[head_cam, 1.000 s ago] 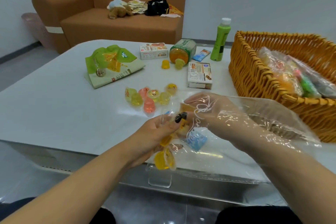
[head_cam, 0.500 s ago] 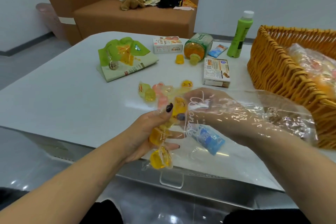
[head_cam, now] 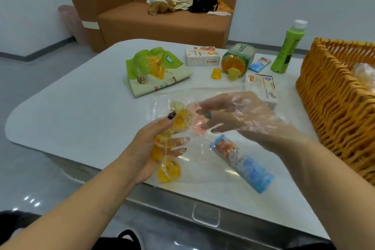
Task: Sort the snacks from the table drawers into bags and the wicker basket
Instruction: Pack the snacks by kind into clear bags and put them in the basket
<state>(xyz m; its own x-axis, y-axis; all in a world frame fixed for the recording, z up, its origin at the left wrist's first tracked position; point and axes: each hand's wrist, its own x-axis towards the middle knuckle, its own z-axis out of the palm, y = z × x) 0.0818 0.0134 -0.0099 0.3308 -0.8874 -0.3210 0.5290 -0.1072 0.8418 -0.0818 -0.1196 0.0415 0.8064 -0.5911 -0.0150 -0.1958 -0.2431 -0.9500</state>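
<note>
A white table [head_cam: 67, 111] with rounded corners fills the middle of the view, its near edge carrying a steel drawer front with a clear pull handle [head_cam: 205, 214]. Behind it, at 12 o'clock, an orange-brown sofa [head_cam: 162, 16] stands against a pale wall, with a plush toy [head_cam: 160, 5], loose papers and a black bag [head_cam: 204, 2] on its seat. A pink bin [head_cam: 70, 22] sits on the grey floor beside the sofa's arm, at 10 o'clock.

At the table's centre the left hand [head_cam: 150, 148] grips the edge of a clear plastic bag [head_cam: 203, 160], thumb on top and fingers curled beneath, with yellow jelly cups [head_cam: 169, 170] against its palm. The right hand [head_cam: 239, 115] is inside the bag, fingers loosely bent; whether they pinch anything cannot be told. A blue snack packet [head_cam: 241, 163] lies in the bag at 5 o'clock from the hands.

At 3 o'clock the wicker basket [head_cam: 332, 107] stands on the table's right edge, with a filled clear bag inside it. Toward 12 o'clock lie a green pouch [head_cam: 156, 71], a white biscuit box [head_cam: 202, 56], a tipped jar of jelly cups [head_cam: 237, 60], a small blue sachet [head_cam: 259, 64] and an upright green bottle [head_cam: 288, 46]. Another box [head_cam: 260, 83] lies partly behind the bag.
</note>
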